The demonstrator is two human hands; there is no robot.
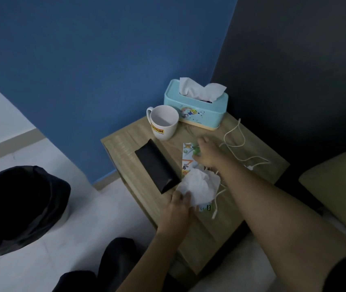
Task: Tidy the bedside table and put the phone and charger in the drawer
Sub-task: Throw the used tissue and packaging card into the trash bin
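1. Head view: a person is reaching over the bedside table [123,148], clearing litter first, by the look of it. The left hand [176,209] is pinching a crumpled tissue [199,186] at the near edge.
2. The right hand [207,153] is lying over a printed card pack [187,159]; whether its fingers are closing on it cannot be told.
3. The white charger cable [234,142] is trailing loose on the far right of the top. A black case [156,165], a mug [163,122] and a tissue box [196,104] are standing behind. No phone can be made out.
4. Judgement: the next move is probably carrying the litter to the black-lined bin [20,209] on the floor to the left, before cable and drawer.
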